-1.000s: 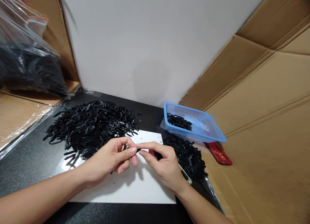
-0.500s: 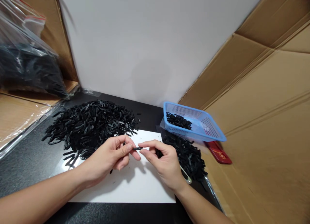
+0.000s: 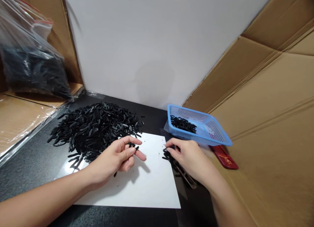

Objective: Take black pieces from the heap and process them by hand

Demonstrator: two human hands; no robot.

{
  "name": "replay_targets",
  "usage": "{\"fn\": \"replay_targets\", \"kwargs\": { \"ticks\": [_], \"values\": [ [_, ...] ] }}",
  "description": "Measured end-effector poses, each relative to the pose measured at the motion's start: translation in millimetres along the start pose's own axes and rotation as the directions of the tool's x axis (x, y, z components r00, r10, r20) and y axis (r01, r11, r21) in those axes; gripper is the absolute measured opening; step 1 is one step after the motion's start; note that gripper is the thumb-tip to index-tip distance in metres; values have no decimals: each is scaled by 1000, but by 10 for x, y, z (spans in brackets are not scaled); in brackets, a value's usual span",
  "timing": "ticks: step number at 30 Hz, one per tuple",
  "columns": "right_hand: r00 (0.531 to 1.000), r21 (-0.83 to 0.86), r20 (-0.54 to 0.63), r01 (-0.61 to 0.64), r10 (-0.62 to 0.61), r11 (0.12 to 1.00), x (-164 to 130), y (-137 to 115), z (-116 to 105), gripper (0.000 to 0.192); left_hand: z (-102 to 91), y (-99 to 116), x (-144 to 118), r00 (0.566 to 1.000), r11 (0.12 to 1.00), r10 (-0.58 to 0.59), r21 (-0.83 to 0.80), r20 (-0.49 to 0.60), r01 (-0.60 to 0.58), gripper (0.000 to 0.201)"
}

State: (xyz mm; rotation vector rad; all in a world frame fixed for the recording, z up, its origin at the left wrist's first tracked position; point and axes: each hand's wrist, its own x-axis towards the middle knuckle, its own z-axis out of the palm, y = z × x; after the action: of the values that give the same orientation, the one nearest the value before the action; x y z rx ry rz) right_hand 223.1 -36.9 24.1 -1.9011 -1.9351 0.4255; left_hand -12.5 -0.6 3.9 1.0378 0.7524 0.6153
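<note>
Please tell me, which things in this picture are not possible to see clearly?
- Small pile, head view: mostly hidden under the right hand.
- Pieces in the left hand: fingers cover them; number unclear.
- Bag: cut by the left edge, contents blurred.
- Red object: partly under the basket.

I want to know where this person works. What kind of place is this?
Probably a small sorting or packing bench, not a home table. A big pile of little black plastic pieces lies on the worktop, more sit in a blue basket, and a clear bag of them rests among cardboard sheets.
</note>
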Motion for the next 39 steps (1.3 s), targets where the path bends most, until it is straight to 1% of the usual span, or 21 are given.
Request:
{"fn": "replay_targets", "kwargs": {
  "ticks": [1, 2, 3, 4, 5, 7, 9, 12, 14, 16, 20, 26, 31, 35, 37, 39],
  "values": [
    [999, -95, 29, -38, 41, 995, 0, 59, -64, 20, -4, -5, -1, 1000, 1000, 6, 28, 7, -6, 22],
    [998, -164, 32, -57, 63, 985, -1, 100, -110, 20, -5, -7, -3, 1000, 998, 13, 55, 13, -13, 21],
    [997, -201, 25, -63, 69, 978, -4, 117, -136, 21, -5, -8, -8, 1000, 997, 17, 75, 17, -19, 21],
    [999, -198, 7, -52, 54, 979, -6, 109, -140, 22, -3, -7, -12, 1000, 996, 20, 90, 21, -22, 21],
    [1000, -153, -20, -24, 21, 988, -8, 78, -122, 24, 0, -4, -17, 1000, 995, 20, 98, 22, -22, 22],
    [995, 32, -71, 78, -76, 996, -14, -38, -29, 29, 6, 1, -22, 1000, 995, 17, 100, 25, -19, 24],
    [982, 225, -86, 185, -170, 957, -27, -179, 115, 30, 10, 4, -25, 999, 995, 17, 97, 34, -20, 25],
    [972, 358, -74, 236, -224, 904, -66, -335, 341, 26, 13, 3, -28, 998, 995, 36, 96, 52, -41, 27],
    [971, 412, -69, 236, -228, 880, -94, -380, 445, 22, 15, 2, -31, 997, 994, 46, 96, 58, -51, 26],
    [971, 455, -85, 237, -223, 858, -112, -394, 499, 19, 16, -1, -33, 997, 995, 53, 85, 64, -59, 26],
    [972, 513, -131, 234, -194, 826, -117, -398, 511, 16, 8, -16, -31, 995, 996, 75, 44, 66, -78, 24],
    [977, 594, -158, 212, -146, 776, -115, -404, 505, 12, -16, -49, -25, 993, 997, 75, 25, 90, -78, 22],
    [979, 608, -161, 198, -125, 769, -145, -403, 518, 13, -20, -40, -22, 990, 996, 89, -12, 107, -89, 22],
    [974, 583, -178, 219, -140, 783, -141, -403, 524, 14, -14, -25, -23, 990, 996, 89, -21, 106, -87, 21],
    [969, 510, -177, 239, -171, 826, -116, -362, 475, 15, -10, -21, -15, 991, 996, 91, -22, 97, -89, 23],
    [975, 346, -119, 218, -188, 913, -80, -272, 366, 13, -6, -18, 0, 994, 996, 84, -13, 63, -83, 25]
  ]
}}
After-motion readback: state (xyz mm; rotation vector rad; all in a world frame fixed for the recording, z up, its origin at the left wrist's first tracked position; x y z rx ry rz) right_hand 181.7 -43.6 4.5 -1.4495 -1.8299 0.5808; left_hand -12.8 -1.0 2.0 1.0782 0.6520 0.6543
